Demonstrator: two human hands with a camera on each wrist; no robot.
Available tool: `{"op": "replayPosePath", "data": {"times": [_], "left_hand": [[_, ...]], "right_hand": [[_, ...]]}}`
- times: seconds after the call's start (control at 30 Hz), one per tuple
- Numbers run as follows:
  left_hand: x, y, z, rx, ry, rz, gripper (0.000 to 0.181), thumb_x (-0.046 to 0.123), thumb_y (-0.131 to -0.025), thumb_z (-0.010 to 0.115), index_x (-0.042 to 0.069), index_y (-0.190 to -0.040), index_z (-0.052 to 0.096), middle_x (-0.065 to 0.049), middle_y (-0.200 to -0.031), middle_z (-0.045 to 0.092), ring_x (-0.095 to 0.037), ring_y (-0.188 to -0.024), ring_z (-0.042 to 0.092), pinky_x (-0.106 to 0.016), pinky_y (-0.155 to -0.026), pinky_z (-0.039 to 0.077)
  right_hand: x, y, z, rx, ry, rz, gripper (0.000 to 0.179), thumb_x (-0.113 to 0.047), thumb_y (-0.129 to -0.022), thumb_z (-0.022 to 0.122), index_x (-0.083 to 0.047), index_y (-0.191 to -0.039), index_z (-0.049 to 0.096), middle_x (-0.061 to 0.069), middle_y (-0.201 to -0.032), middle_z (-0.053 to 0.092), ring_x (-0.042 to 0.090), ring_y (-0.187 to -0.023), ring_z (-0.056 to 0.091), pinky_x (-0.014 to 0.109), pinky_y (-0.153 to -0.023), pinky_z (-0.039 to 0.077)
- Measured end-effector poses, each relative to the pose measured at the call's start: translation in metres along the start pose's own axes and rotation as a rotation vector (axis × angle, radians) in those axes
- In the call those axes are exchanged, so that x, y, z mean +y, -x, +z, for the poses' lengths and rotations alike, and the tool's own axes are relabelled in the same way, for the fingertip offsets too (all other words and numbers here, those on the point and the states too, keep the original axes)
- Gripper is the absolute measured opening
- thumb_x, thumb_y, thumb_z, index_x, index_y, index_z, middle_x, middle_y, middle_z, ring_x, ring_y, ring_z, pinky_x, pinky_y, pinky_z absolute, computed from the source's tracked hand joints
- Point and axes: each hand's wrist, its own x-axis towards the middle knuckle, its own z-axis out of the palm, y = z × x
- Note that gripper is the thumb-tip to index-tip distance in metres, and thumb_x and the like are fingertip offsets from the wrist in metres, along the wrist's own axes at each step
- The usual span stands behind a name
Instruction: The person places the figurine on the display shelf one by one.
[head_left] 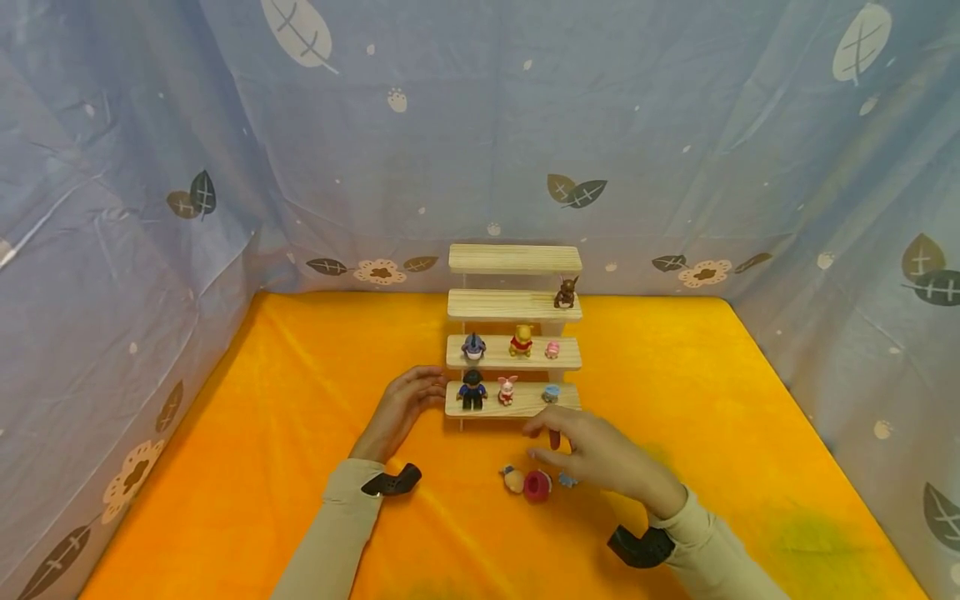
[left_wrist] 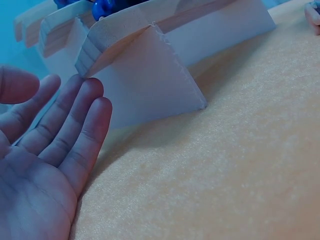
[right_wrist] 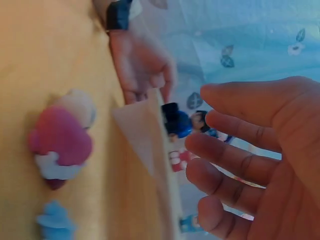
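A four-tier wooden display shelf (head_left: 513, 259) stands at the centre. My left hand (head_left: 405, 410) is at the left end of its lowest tier; in the left wrist view the fingertips (left_wrist: 92, 87) meet the corner of the board. My right hand (head_left: 600, 450) hovers in front of the lowest tier, fingers loosely bent and holding nothing. Below it on the cloth lie a beige figure (head_left: 513, 479), a dark pink toy (head_left: 537, 486) and a small blue figure (head_left: 567, 479). The lowest tier bears a black-haired figure (head_left: 472, 392), a piglet figure (head_left: 507, 391) and a small blue-topped toy (head_left: 551, 392).
On the third tier down sit a purple donkey figure (head_left: 473, 347), a yellow bear in red (head_left: 521, 341) and a tiny pink figure (head_left: 552, 350). A brown figure (head_left: 566, 293) occupies the second tier's right end. Orange cloth (head_left: 337, 350) covers the table; patterned curtains (head_left: 465, 150) surround it.
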Motion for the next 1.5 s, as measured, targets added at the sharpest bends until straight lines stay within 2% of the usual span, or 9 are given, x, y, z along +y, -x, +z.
{"op": "replayPosePath", "data": {"times": [0.13,0.37,0.5,0.7,0.93,1.17,1.5], "left_hand": [[0.0,0.0,0.0,0.0,-0.001,0.0,0.041,0.02,-0.109,0.046,-0.008,-0.139,0.048,-0.002,-0.116,0.064,-0.013,-0.098,0.065,-0.027,-0.092,0.056],[-0.001,-0.001,0.0,0.004,0.009,-0.005,0.041,0.02,-0.108,0.047,-0.007,-0.138,0.048,-0.003,-0.116,0.064,-0.014,-0.097,0.066,-0.026,-0.091,0.056],[-0.001,-0.001,0.0,0.004,0.007,-0.005,0.038,0.02,-0.109,0.046,-0.006,-0.137,0.05,-0.003,-0.116,0.064,-0.014,-0.097,0.066,-0.027,-0.091,0.056],[0.0,-0.001,0.0,0.001,-0.001,0.001,0.035,0.02,-0.109,0.045,-0.003,-0.135,0.052,-0.002,-0.116,0.064,-0.014,-0.098,0.066,-0.027,-0.092,0.056],[0.0,0.0,0.001,0.005,0.004,-0.004,0.033,0.019,-0.109,0.044,-0.002,-0.134,0.054,-0.003,-0.116,0.064,-0.014,-0.098,0.066,-0.027,-0.092,0.056],[0.0,-0.001,0.001,0.013,0.006,-0.01,0.033,0.019,-0.109,0.045,-0.002,-0.134,0.054,-0.003,-0.115,0.064,-0.014,-0.097,0.066,-0.027,-0.092,0.056],[0.0,-0.001,0.0,0.005,0.007,-0.007,0.035,0.019,-0.108,0.046,-0.004,-0.135,0.052,-0.003,-0.115,0.064,-0.013,-0.098,0.065,-0.028,-0.092,0.056]], "right_hand": [[0.007,0.004,0.009,-0.058,-0.014,-0.006,0.026,-0.03,-0.099,0.067,-0.017,-0.121,0.069,0.0,-0.116,0.069,0.009,-0.086,0.056,0.022,-0.072,0.05],[0.017,0.01,0.025,-0.102,-0.064,-0.047,0.017,-0.033,-0.097,0.069,-0.022,-0.11,0.072,-0.008,-0.112,0.066,0.008,-0.091,0.061,0.026,-0.077,0.054],[0.019,0.014,0.031,-0.136,-0.104,-0.05,0.018,-0.033,-0.096,0.07,-0.022,-0.11,0.071,-0.007,-0.114,0.065,0.009,-0.088,0.058,0.025,-0.075,0.053],[0.024,0.018,0.039,-0.186,-0.139,-0.032,0.019,-0.03,-0.094,0.073,-0.024,-0.112,0.069,-0.009,-0.117,0.063,0.002,-0.096,0.056,0.024,-0.083,0.054],[0.028,0.02,0.045,-0.168,-0.118,-0.006,0.02,-0.026,-0.094,0.074,-0.025,-0.113,0.068,-0.01,-0.114,0.063,0.001,-0.092,0.055,0.021,-0.08,0.052],[0.027,0.021,0.046,-0.153,-0.102,0.053,0.038,-0.02,-0.094,0.074,-0.017,-0.128,0.057,-0.002,-0.121,0.066,0.003,-0.098,0.058,0.027,-0.086,0.054],[0.026,0.02,0.048,-0.122,-0.022,0.053,0.029,-0.014,-0.096,0.07,-0.017,-0.123,0.064,-0.003,-0.117,0.069,0.003,-0.096,0.058,0.027,-0.086,0.055]]}}
